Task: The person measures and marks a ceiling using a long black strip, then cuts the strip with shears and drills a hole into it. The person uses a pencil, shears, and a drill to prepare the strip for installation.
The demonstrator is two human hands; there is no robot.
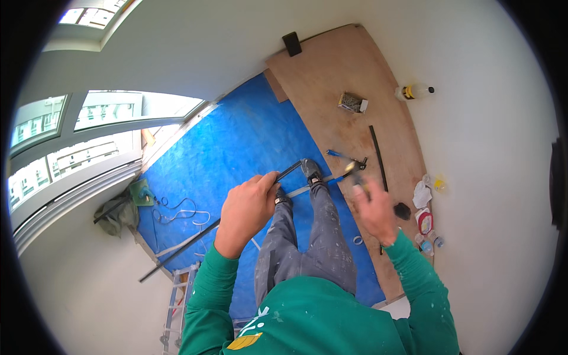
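My left hand (pixel 248 204) is closed around a long, thin black bar (pixel 180 249). The bar slants from the lower left up past my fist, its far end near my right shoe. My right hand (pixel 377 208) is smeared by motion over the edge of the wooden board. From its fingers sticks a blurred tool (pixel 358 182) with a dark handle and a yellowish tip; its kind cannot be made out. Just beyond that tip lie a blue-ended tool (pixel 334 153) and a dark metal piece (pixel 362 164), partly overlapping in view.
Blue sheeting (pixel 236 136) covers the floor beside a wooden board (pixel 331 77). On the board are a small box (pixel 353 103), another black bar (pixel 378 157) and a bottle (pixel 414 91) by the wall. Cords (pixel 177 210) and a stepladder (pixel 180 296) lie left, below the windows.
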